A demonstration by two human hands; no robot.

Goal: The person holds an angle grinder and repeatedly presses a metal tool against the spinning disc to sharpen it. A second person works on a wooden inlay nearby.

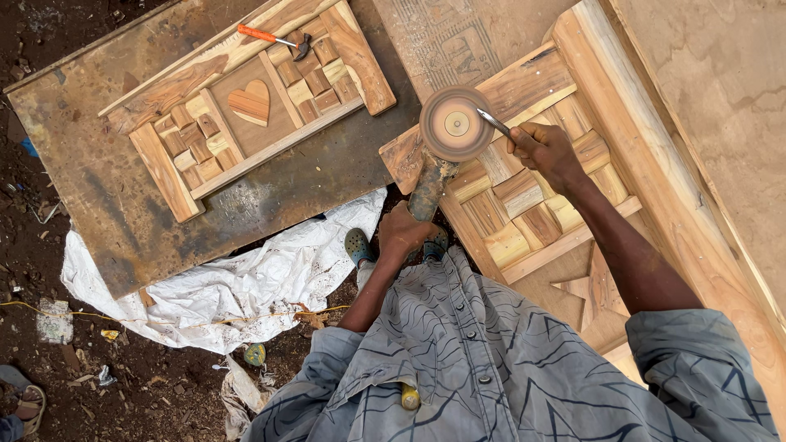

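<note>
Hands closed: left (401, 232) on grinder (446, 131), right (547, 151) on its side handle (494, 123).

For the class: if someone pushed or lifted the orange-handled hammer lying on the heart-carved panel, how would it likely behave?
The hammer looks rigid and probably head-heavy, so it would likely tip toward its dark head when lifted by the orange handle. Lying flat on the heart panel, it would probably slide or pivot rather than roll.
</note>
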